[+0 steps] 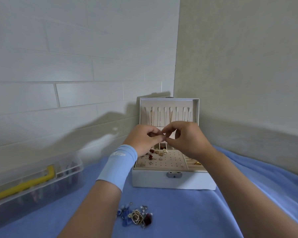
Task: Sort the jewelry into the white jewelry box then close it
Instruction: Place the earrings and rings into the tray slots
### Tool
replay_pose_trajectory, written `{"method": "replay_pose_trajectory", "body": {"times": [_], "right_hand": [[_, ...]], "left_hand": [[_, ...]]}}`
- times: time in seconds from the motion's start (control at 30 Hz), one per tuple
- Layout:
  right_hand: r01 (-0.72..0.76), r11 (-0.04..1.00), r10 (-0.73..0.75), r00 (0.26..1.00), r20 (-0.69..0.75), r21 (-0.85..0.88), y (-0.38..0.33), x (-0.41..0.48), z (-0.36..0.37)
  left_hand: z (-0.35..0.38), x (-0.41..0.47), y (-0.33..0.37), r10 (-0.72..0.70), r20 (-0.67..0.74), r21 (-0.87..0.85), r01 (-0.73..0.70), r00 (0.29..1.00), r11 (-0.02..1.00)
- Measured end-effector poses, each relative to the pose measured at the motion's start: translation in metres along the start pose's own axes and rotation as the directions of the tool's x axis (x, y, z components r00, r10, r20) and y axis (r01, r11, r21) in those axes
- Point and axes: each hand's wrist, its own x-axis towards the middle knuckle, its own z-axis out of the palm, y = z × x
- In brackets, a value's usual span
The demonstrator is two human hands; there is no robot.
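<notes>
The box (pixel 174 181) is sitting open at the middle of the cloth (pixel 196 212), its lid (pixel 169 103) standing upright at the far side against the wall corner, with thin chains (pixel 170 115) hanging inside it. Just above the open tray, both hands are meeting. The left hand (pixel 143 140) and the right hand (pixel 184 136) are each curling thumb and forefinger narrowly onto one tiny piece (pixel 164 136) (too small to say what kind, possibly an earring and its back).

Below them the holed panel (pixel 163 160) is already carrying several studs along its far and left part, and something gold is lying in the ring rolls (pixel 194 164) at the right.

The main risk, as I judge it, is the piece slipping from the two pinches. It would be falling into the small far compartments or among the seated studs, where it is hard to find. A wrist dipping low could also be brushing studs loose from the panel.

The unsorted pile (pixel 136 216) is lying on the near cloth, between the forearms and well apart from the box. A forearm pulling back could be dragging through it and tangling or scattering it. Closing early would be leaving that pile out, and the latch (pixel 174 174) might be catching a hanging chain.

At the left a clear bin (pixel 33 182) is standing, out of the way.
</notes>
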Motion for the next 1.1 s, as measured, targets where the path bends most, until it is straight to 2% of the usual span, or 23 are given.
{"method": "replay_pose_trajectory", "body": {"times": [0.2, 0.33, 0.43, 0.5, 0.8, 0.87, 0.93, 1.03, 1.1], "right_hand": [[-0.044, 0.981, 0.043, 0.999, 0.011, 0.191, -0.005, -0.002, 0.002], [-0.078, 0.961, 0.071, 0.997, 0.036, 0.264, -0.004, -0.001, 0.002], [-0.078, 0.950, 0.077, 0.997, 0.015, 0.302, -0.005, 0.001, 0.001], [-0.075, 0.947, 0.077, 0.997, 0.004, 0.313, -0.005, 0.001, 0.001], [-0.013, 0.944, 0.026, 0.999, -0.036, 0.329, -0.001, 0.003, 0.000], [-0.061, 0.955, 0.079, 0.996, -0.051, 0.291, 0.001, 0.004, -0.003], [-0.123, 0.978, 0.131, 0.991, -0.037, 0.167, 0.007, 0.005, -0.008], [-0.177, 0.975, 0.193, 0.974, 0.117, -0.133, 0.017, 0.003, -0.012], [-0.183, 0.949, 0.241, 0.946, 0.215, -0.258, 0.018, 0.000, -0.010]], "left_hand": [[0.002, -0.005, -0.004, 0.002, 0.013, -0.063, -0.001, 1.000, 0.998], [0.002, -0.007, -0.011, -0.124, 0.076, -0.280, 0.140, 0.989, 0.950], [0.001, -0.007, -0.013, -0.153, 0.143, -0.489, 0.204, 0.978, 0.848], [0.000, -0.007, -0.012, -0.164, 0.179, -0.556, 0.238, 0.970, 0.797], [-0.004, -0.008, -0.004, -0.159, 0.175, -0.498, 0.226, 0.972, 0.837], [-0.006, -0.008, -0.003, -0.151, 0.136, -0.376, 0.192, 0.979, 0.907], [-0.007, -0.008, -0.002, -0.148, 0.107, -0.284, 0.172, 0.983, 0.943], [-0.008, -0.008, -0.003, -0.153, 0.107, -0.285, 0.178, 0.982, 0.942], [-0.009, -0.008, -0.003, -0.159, 0.121, -0.290, 0.188, 0.980, 0.938]]}}
